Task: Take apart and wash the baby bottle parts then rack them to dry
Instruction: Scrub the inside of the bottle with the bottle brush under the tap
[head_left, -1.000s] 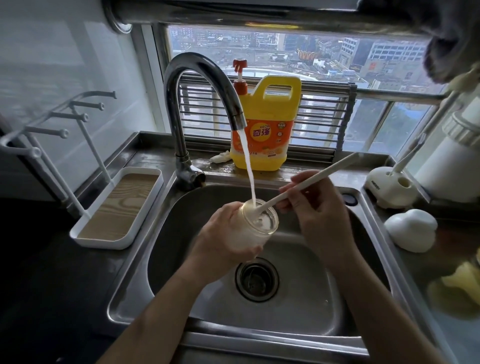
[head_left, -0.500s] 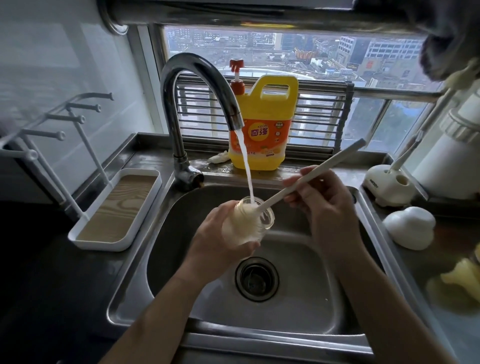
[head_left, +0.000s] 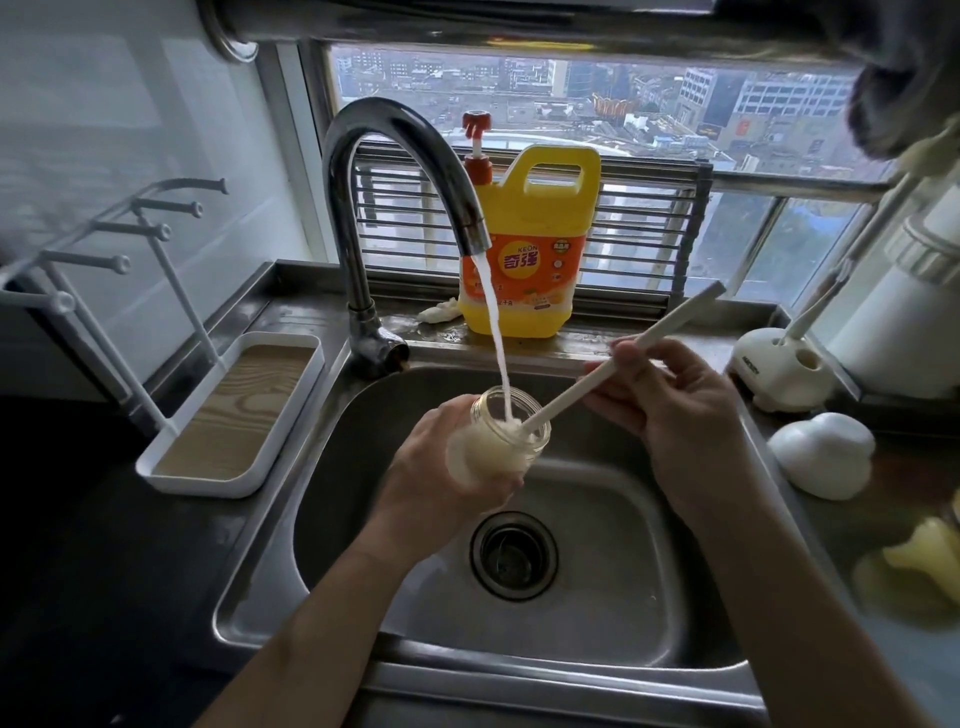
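Forearms rise from the frame's lower edge at 6 o'clock and cross the front rim of the steel sink (head_left: 467, 670). Just past the rim, the drain (head_left: 513, 555) sits in the basin floor with bare steel on every side.

Above the drain, the left hand (head_left: 441, 478) is wrapped around the body of the clear baby bottle (head_left: 501, 441). Its fingers curl under the glass and are mostly hidden. The bottle is over the middle of the basin, apart from all four walls, with its mouth tilted toward 1 o'clock.

At 3 o'clock from the bottle, the right hand (head_left: 691, 415) pinches the white brush handle (head_left: 628, 358) between thumb and curled fingers. The handle slants from the bottle's mouth up toward 2 o'clock, and its free end stops short of the window grille. The brush head is inside the bottle, blurred by foam.

Water (head_left: 493, 338) from the faucet (head_left: 400, 171) falls straight into the bottle's mouth, just beside the handle.

On the counter at 9 o'clock from the basin stands the white drying rack (head_left: 234, 415), a tray with upright pegs, well apart from both hands. At 3 o'clock a white brush holder (head_left: 779, 364) stands close to the sink's edge, with a rounded white piece (head_left: 826, 452) just nearer than it. A yellow item (head_left: 930, 556) at the frame's right edge is too blurred to identify.

At 12 o'clock, behind the faucet, a yellow detergent jug (head_left: 530, 244) stands on the ledge against the grille.
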